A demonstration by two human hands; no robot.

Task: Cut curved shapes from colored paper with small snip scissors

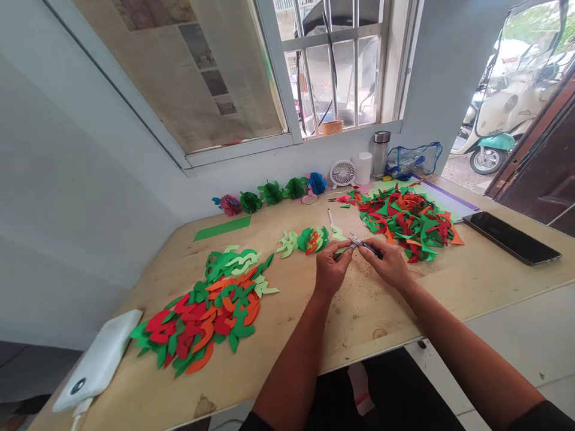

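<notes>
Both hands meet over the middle of the table. My right hand (390, 263) is closed around a small dark-handled tool (372, 250) with a pointed metal tip, which reaches to the left fingertips. My left hand (331, 264) pinches something at that tip; the fingers mostly hide it. Just beyond lie a pale green cut piece (338, 230) and a white pen-like stick (330, 216). Left of these are a small pile of green and orange pieces (313, 239) and pale green curved pieces (287, 243).
A large heap of curved felt-like pieces (215, 305) covers the left; red and green scraps (406, 218) pile up at right beside a phone (512, 236). Folded coloured ornaments (272, 193), a fan (342, 173) and a bottle (380, 155) line the wall. A white device (101, 359) lies front left.
</notes>
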